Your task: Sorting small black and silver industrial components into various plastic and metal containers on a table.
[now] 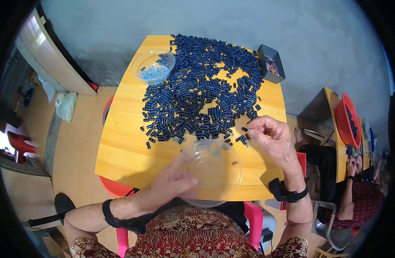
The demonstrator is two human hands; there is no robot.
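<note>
A clear plastic bowl (pixel 212 172) sits tilted at the table's near edge, at 6 o'clock from the pile, gripped at its 9 o'clock rim; 1 small dark piece lies inside. The dark blue pieces (pixel 201 90) (short, cylinder-like) spread across the tabletop, the nearest ones pinched at the bowl's 1 o'clock.

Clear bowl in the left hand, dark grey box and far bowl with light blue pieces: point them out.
Clear bowl (pixel 214 172), head view, its bottom.
Dark grey box (pixel 271 63), head view, its open top.
Far bowl (pixel 153 66), head view, its inside.
</note>
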